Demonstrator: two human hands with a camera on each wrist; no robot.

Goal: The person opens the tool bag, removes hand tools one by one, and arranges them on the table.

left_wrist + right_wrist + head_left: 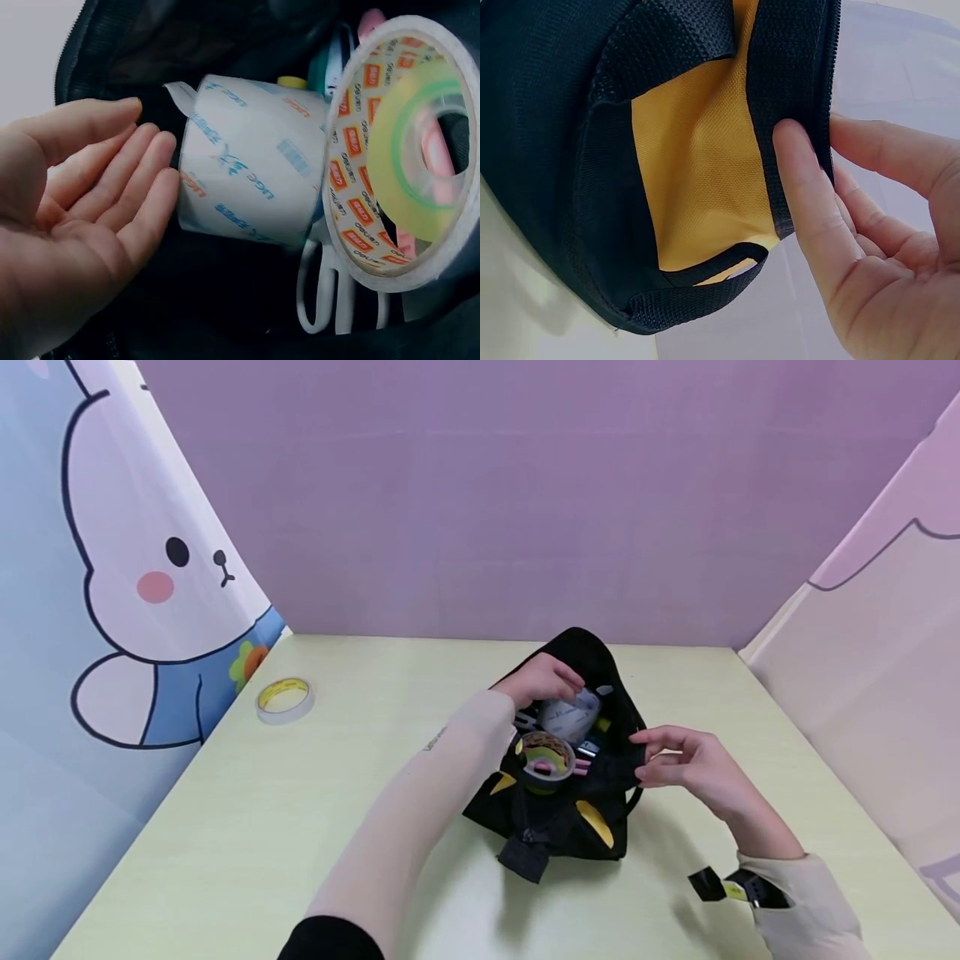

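A black bag with yellow patches (566, 837) stands unzipped on the table. My left hand (542, 682) is inside its mouth, fingers loosely bent; in the left wrist view the left hand (90, 195) has its fingertips right beside the end of a wide roll of clear packing tape (247, 161), holding nothing. Nearer the bag's front lies a big tape roll with a printed core (349, 161), and a yellow-green tape roll (397, 150) sits within its ring. My right hand (686, 768) pinches the bag's zippered edge (791, 97) between thumb and fingers.
White scissors handles (324, 292) show under the rolls in the bag, with pink items (581, 767) beside them. Another tape roll (288, 715) with a yellow core lies at the table's far left. Fabric walls (525, 510) rise behind and at both sides.
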